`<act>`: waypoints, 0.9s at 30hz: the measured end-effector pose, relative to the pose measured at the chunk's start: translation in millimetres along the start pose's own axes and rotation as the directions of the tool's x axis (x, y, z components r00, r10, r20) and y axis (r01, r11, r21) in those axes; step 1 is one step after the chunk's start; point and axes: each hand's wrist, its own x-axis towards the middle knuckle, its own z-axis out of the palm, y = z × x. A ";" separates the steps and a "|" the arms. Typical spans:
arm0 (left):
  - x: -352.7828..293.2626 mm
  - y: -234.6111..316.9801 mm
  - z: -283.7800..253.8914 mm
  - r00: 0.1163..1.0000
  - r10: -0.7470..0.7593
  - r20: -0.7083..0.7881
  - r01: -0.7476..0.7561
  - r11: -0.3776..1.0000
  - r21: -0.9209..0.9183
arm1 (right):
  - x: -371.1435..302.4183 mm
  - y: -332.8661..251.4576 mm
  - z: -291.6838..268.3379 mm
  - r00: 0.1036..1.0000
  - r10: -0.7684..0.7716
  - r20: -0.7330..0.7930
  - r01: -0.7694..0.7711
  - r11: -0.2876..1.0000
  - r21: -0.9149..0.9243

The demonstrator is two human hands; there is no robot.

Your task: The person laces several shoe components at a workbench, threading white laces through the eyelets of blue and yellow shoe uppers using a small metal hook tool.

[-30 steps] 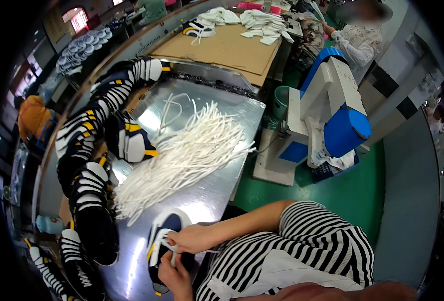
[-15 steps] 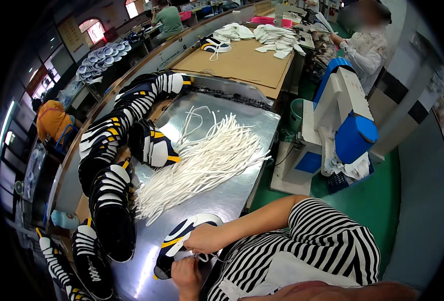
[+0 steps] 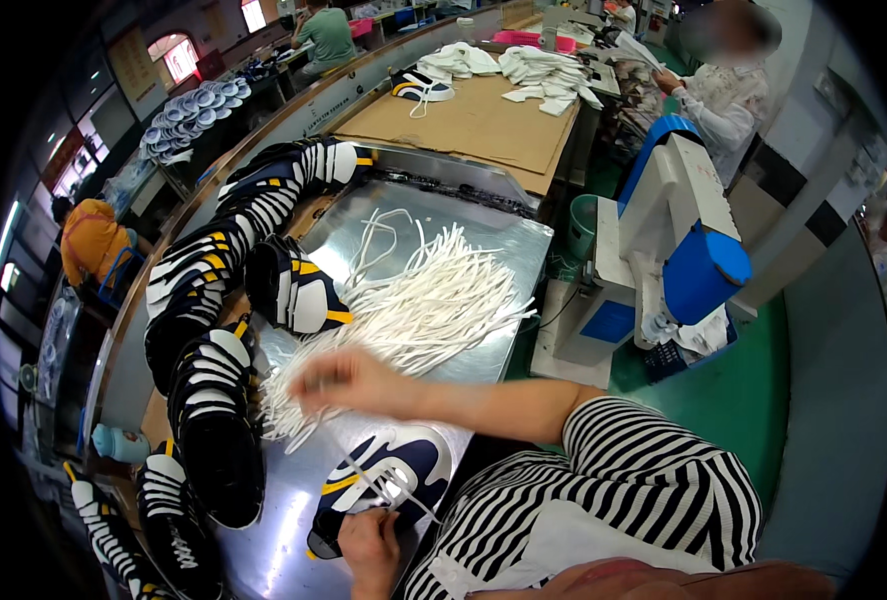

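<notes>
White lace point(image 3: 363, 474) stretched up from a navy shoe upper point(image 3: 403, 458)

Nearest the body, the left hand point(image 3: 366, 545) lay with bent fingers against the shoe's ankle opening, beside its lacing; whether they pinched cloth or lace could not be told. Drawing the lace through seemed the step in hand, and it called for this hand to pin the upper so that the pull tightened the lace rather than dragged the shoe. A smooth draw, free of twists, would have served best.

The shoe upper rested on the metal tabletop point(image 3: 283, 500), close to its near edge. Its heel, with a yellow tab point(image 3: 312, 553), lay toward the lower left and its white toe pointed to the upper right, so the long axis ran aslant across the view.

Past it, the right hand point(image 3: 348, 385) hung over the near end of a bundle of loose laces point(image 3: 433, 310). Blur softened its fingertips, but they looked drawn together on the strand. Lifting clear of the bundle seemed wise, lest a loose lace snag.

Farther on, a second upper point(image 3: 293, 290) sat beside the bundle, with a long overlapping row of uppers point(image 3: 193, 265) to the left. Beyond the metal, cardboard point(image 3: 443, 120) bore white pieces point(image 3: 543, 75).
</notes>
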 end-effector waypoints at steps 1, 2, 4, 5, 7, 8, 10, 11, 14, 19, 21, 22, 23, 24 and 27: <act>2.1 1.1 -2.7 1.000 -0.017 0.006 0.017 1.000 0.003 | 4.2 -7.2 -6.5 1.000 -0.003 0.003 0.003 1.000 -0.017; 0.9 -1.0 -8.7 0.998 -0.052 0.021 0.052 0.998 0.024 | 14.9 -14.5 -6.2 0.999 -0.028 0.027 0.028 0.999 -0.021; 2.5 -1.4 -10.5 0.992 -0.085 0.092 0.077 0.993 0.086 | 3.0 2.9 -5.7 0.994 -0.029 0.104 0.041 0.993 -0.115; 4.1 -1.9 -9.2 0.972 -0.222 0.072 0.225 0.974 -0.032 | -8.7 32.1 0.7 0.986 -0.030 0.163 0.069 0.969 -0.239; 1.7 -0.8 -7.3 0.840 -0.535 0.093 0.538 0.796 -0.279 | -24.6 73.2 6.6 0.990 0.067 0.125 -0.040 0.978 -0.205; -1.6 -5.8 -11.3 0.804 -0.583 0.118 0.582 0.732 -0.353 | -30.2 74.9 13.5 0.990 0.113 0.083 -0.094 0.974 -0.206; 4.3 -12.4 -7.0 0.800 -0.580 0.152 0.579 0.683 -0.445 | -33.1 77.4 8.6 0.972 0.232 0.042 -0.226 0.967 -0.121; 8.8 -13.9 -11.4 0.801 -0.584 0.132 0.574 0.686 -0.448 | -32.6 75.9 12.5 0.959 0.277 0.060 -0.276 0.961 -0.028; 6.3 -9.8 -18.7 0.733 -0.679 0.048 0.650 0.677 -0.345 | -22.0 45.9 19.2 0.925 0.350 0.148 -0.309 0.920 -0.242; 4.1 -9.4 2.3 0.698 -0.712 -0.074 0.652 0.675 -0.346 | -23.7 51.2 25.0 0.942 0.321 0.101 -0.288 0.924 -0.251; 12.8 1.3 1.1 0.638 -0.766 -0.072 0.739 0.637 -0.221 | -24.2 49.1 23.3 0.937 0.328 0.121 -0.285 0.916 -0.283; 14.8 2.1 3.4 0.628 -0.771 -0.103 0.744 0.634 -0.211 | -23.9 50.1 22.3 0.939 0.319 0.129 -0.269 0.914 -0.305; 16.2 3.5 5.6 0.614 -0.777 -0.137 0.751 0.629 -0.201 | -23.6 50.8 21.5 0.940 0.310 0.142 -0.251 0.911 -0.326; 17.2 4.5 7.7 0.599 -0.782 -0.171 0.759 0.623 -0.190 | -24.2 50.4 20.8 0.945 0.297 0.137 -0.240 0.914 -0.327; 15.8 4.0 15.7 0.624 -0.721 -0.300 0.719 0.680 -0.139 | -29.1 45.8 20.0 0.966 0.232 0.116 -0.189 0.935 -0.299</act>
